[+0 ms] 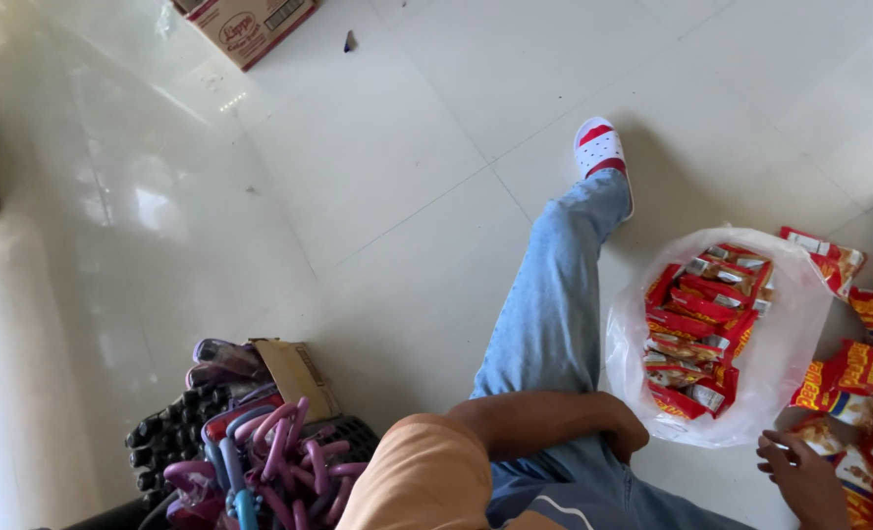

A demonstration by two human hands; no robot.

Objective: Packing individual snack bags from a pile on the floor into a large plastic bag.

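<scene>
A clear plastic bag [794,294] stands open on the white tiled floor, filled with several red and yellow snack packets [696,334]. More of the same packets [863,368] lie loose to its right. My left hand [621,430], on an arm in an orange sleeve, rests curled on my jeans-clad thigh beside the bag's near edge; its fingers are hidden. My right hand [807,476] is at the bottom right, fingers spread, touching the loose packets on the floor just below the bag.
My leg [554,304] in blue jeans stretches forward, ending in a white and red slipper [600,149]. A dark basket of pink and purple plastic pieces [269,451] sits at lower left. A cardboard box [250,25] stands at the top.
</scene>
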